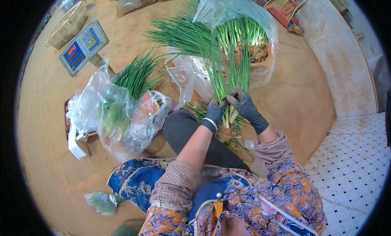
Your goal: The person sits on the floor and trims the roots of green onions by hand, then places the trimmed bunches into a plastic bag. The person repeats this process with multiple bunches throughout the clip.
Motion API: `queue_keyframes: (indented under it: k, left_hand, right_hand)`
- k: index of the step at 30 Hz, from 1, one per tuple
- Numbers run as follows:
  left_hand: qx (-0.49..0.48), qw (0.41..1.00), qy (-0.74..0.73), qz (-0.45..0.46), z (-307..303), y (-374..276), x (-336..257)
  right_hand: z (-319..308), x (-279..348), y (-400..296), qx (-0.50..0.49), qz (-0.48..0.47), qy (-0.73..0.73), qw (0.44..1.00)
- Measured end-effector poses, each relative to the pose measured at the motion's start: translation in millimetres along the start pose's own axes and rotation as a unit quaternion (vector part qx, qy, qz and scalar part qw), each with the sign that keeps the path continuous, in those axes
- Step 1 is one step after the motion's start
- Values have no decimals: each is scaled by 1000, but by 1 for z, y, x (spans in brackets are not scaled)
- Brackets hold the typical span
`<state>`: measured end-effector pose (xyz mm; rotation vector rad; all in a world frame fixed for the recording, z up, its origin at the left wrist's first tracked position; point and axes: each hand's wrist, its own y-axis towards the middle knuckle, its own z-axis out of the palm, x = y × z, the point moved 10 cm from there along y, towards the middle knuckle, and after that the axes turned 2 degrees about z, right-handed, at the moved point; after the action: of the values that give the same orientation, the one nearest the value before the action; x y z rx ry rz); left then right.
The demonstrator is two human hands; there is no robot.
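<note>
Both hands wear dark grey gloves. My left hand (214, 111), with a pale bracelet at the wrist, grips the left side of a bunch of green onions (228, 113) with white stems and brown roots. On the bunch's right side, my right hand (243, 106) has bent fingers touching the stems; its exact grip is partly hidden. The leaves stretch away from me over a large clear plastic bag (265, 77) holding more green onions (241, 31), roots towards the right. Loose green scraps (198, 111) lie on the floor around the bunch.
At left, a digital scale (97, 40) stands behind a plastic bag of green onions (114, 113) on a dark crate (67, 120). Plastic baskets (68, 25) stand far left. A small bagged bundle (102, 203) lies lower left. A red broom (278, 17) and dustpan (279, 4) are upper right.
</note>
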<state>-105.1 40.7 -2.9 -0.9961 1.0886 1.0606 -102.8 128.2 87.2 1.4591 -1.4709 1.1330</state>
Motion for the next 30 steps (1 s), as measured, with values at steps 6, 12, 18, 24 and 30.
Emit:
queue_keyframes:
  k: [6, 12, 18, 24, 30]
  left_hand:
    - [-9, 974, -219, -64, 6, -1, 4]
    - [7, 975, -182, -127, 6, -1, 4]
    - [121, 974, -96, -166, 19, -9, 17]
    - [158, 987, 8, -21, 27, -10, -2]
    - [-167, 954, 170, 180, -133, -10, -111]
  right_hand:
    - [-9, 15, -21, -56, -29, 141, 988]
    - [-85, -82, -76, -82, 92, -208, 970]
    - [-37, -114, -68, 0, 278, 294, 914]
    - [23, -48, 26, 103, 166, 374, 907]
    - [57, 45, 98, 85, 127, 364, 919]
